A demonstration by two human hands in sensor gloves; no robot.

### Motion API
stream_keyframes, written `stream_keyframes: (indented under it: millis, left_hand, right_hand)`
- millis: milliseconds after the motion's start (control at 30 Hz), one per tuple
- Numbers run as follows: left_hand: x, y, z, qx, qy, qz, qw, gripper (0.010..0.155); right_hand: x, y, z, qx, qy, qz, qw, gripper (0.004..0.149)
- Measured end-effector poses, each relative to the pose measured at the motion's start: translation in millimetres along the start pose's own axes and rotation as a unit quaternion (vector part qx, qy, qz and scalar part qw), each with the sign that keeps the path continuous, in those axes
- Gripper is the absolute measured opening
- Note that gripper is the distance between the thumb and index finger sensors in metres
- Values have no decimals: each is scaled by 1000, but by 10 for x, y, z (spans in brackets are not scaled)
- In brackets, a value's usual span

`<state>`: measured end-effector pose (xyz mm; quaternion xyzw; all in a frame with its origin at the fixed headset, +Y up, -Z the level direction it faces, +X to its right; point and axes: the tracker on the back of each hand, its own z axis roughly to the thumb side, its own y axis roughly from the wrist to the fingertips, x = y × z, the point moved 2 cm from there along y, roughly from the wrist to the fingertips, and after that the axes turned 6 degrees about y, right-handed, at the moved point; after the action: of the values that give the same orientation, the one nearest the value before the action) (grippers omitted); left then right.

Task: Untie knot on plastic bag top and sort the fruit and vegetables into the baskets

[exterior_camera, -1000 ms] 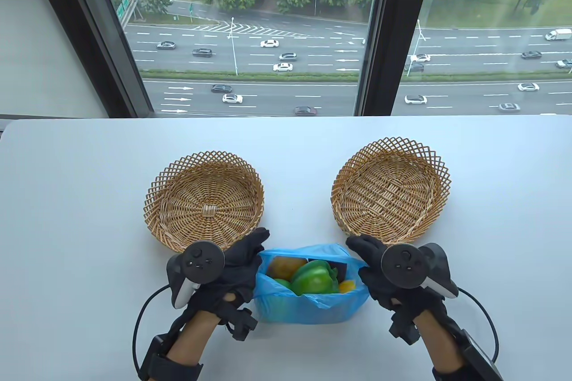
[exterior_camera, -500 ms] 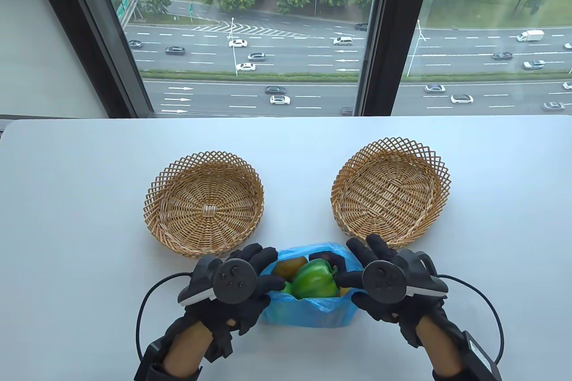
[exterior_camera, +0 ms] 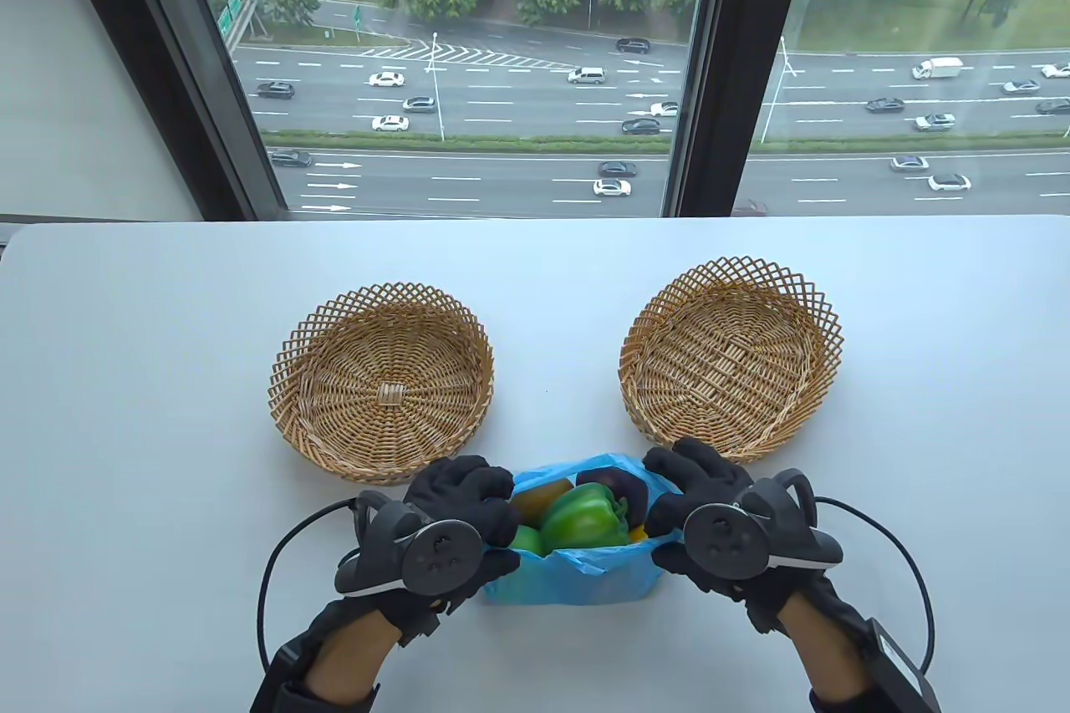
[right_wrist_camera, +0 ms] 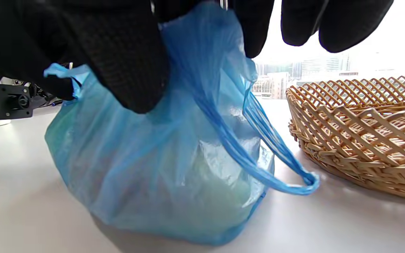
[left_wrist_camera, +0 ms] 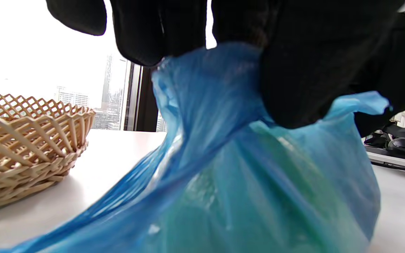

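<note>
I see the blue plastic bag (exterior_camera: 568, 575) sitting on the white counter (exterior_camera: 150, 412) at the near edge, between and just in front of the two wicker baskets. Its top is open, and inside I can make out a green bell pepper (exterior_camera: 585, 519), a brownish fruit (exterior_camera: 542, 498) behind it to the left, and a dark purple item (exterior_camera: 619, 489) to the right.

My left hand (exterior_camera: 464, 508) has its fingers curled over the bag's left rim, pinching the plastic; the left wrist view shows the film bunched under the fingertips (left_wrist_camera: 294, 88). My right hand (exterior_camera: 698, 487) grips the right rim the same way, thumb and fingers pressed on the blue film. One bag handle (right_wrist_camera: 280, 165) trails onto the counter towards the right basket (exterior_camera: 731, 358). The left basket (exterior_camera: 380, 383) stands near the left hand.
</note>
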<state>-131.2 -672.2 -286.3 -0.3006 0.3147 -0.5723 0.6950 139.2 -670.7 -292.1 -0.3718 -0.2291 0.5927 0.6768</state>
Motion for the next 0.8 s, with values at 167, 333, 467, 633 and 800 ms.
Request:
stream_keyframes:
  millis: [167,333,467,633,800]
  left_hand:
    - [-60,-26,-107,13,-135,-32,990,49]
    - [36,-2,-89,12,-116,-93,989,52]
    - [78,17,-38,6,-57,-87,995,48]
    - [87,28,16,10,-6,-19,1000,39]
    - [-70,-55,-15,2,28,111,993,36]
  right_hand:
    - [37,-53,-104,3,59,52,997,64]
    - [-18,-36,-193,-9,155,70,985,57]
    - [-120,1,-157,-23,91,125,988,54]
    - [-162,45,-72,-15,47,101,994,41]
    - [17,-8,-46,15,-16,-40,999,34]
